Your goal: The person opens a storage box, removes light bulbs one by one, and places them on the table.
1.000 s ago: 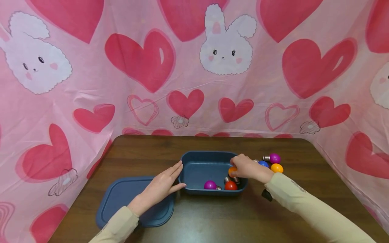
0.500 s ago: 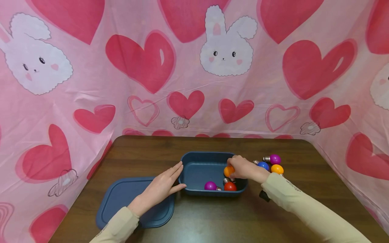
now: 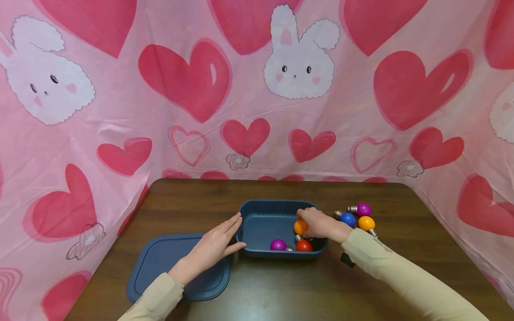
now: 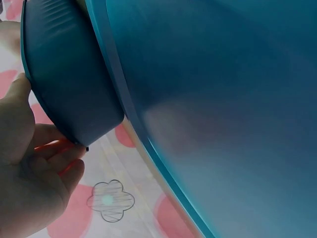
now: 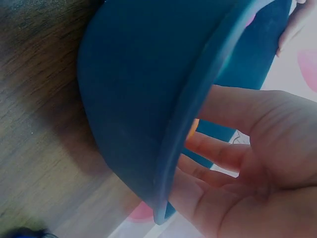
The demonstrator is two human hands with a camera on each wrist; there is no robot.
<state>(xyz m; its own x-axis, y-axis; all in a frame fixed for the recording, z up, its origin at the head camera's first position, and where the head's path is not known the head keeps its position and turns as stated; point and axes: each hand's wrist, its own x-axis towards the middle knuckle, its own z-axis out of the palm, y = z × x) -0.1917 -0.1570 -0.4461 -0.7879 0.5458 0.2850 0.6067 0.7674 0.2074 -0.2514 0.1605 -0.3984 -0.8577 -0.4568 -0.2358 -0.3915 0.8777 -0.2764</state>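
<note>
A dark blue rectangular box (image 3: 261, 223) sits on the table. My left hand (image 3: 210, 247) touches its left end with straight fingers, and the left wrist view shows those fingers against the box's rim (image 4: 29, 84). Inside the right end, my right hand (image 3: 319, 223) pinches an orange light bulb (image 3: 300, 227) by its round part. In the right wrist view the box wall (image 5: 143, 89) hides most of that bulb and the fingertips. A red bulb (image 3: 304, 246) lies just below it in the box, and a purple bulb (image 3: 278, 244) lies further left along the near wall.
A blue lid (image 3: 160, 258) lies flat to the left, partly under my left forearm. Right of the box lie a blue bulb (image 3: 347, 219), a purple bulb (image 3: 363, 209) and an orange-yellow bulb (image 3: 366, 223). A heart-patterned cloth (image 3: 249, 102) hangs behind the wooden table (image 3: 273, 290).
My right hand has moved a little left inside the box with the orange bulb. The red bulb has shifted slightly. My left hand has stayed put.
</note>
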